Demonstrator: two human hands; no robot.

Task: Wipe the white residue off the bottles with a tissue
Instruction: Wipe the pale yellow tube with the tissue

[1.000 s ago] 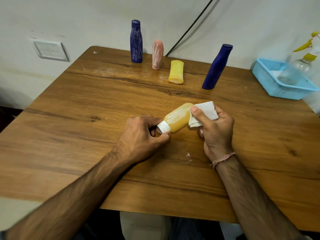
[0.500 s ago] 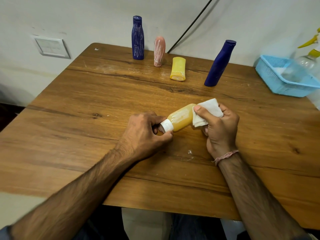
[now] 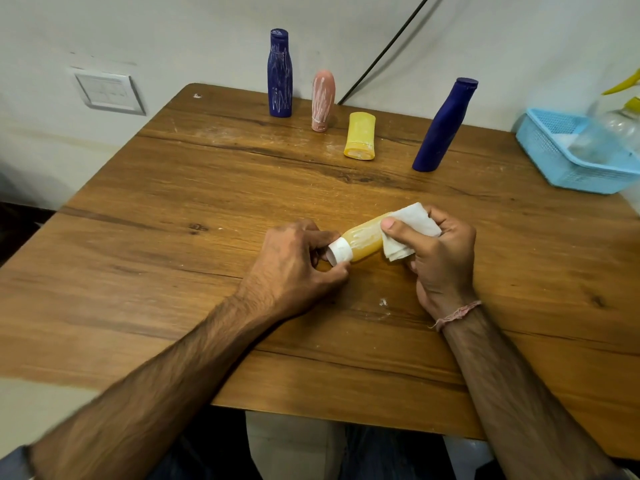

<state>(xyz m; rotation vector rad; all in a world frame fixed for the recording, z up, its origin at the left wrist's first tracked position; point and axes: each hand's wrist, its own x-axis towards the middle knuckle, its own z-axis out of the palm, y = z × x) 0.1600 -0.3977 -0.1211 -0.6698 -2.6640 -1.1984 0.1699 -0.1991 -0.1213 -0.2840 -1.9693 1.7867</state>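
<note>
An orange bottle [image 3: 363, 240] with a white cap [image 3: 340, 250] lies tilted just above the middle of the wooden table [image 3: 173, 209], with white streaks on its side. My left hand [image 3: 294, 265] pinches the cap end. My right hand [image 3: 440, 258] presses a folded white tissue [image 3: 408, 226] around the bottle's far end, thumb on top. At the back stand a streaked dark blue bottle [image 3: 280, 74], a streaked pink bottle [image 3: 322, 100], a yellow bottle [image 3: 360, 140] and a second dark blue bottle [image 3: 443, 126] without visible streaks.
A light blue plastic basket [image 3: 568, 164] sits at the table's right edge, holding a clear spray bottle [image 3: 616, 129] with a yellow trigger. A wall switch [image 3: 107, 93] is at the left. A black cable [image 3: 384, 50] runs up the wall. White specks [image 3: 382, 302] lie near my right wrist.
The bottle has turned a little in my hands, so white streaks now face up. The tissue stays wrapped on its far end. The camera view has shifted slightly.
</note>
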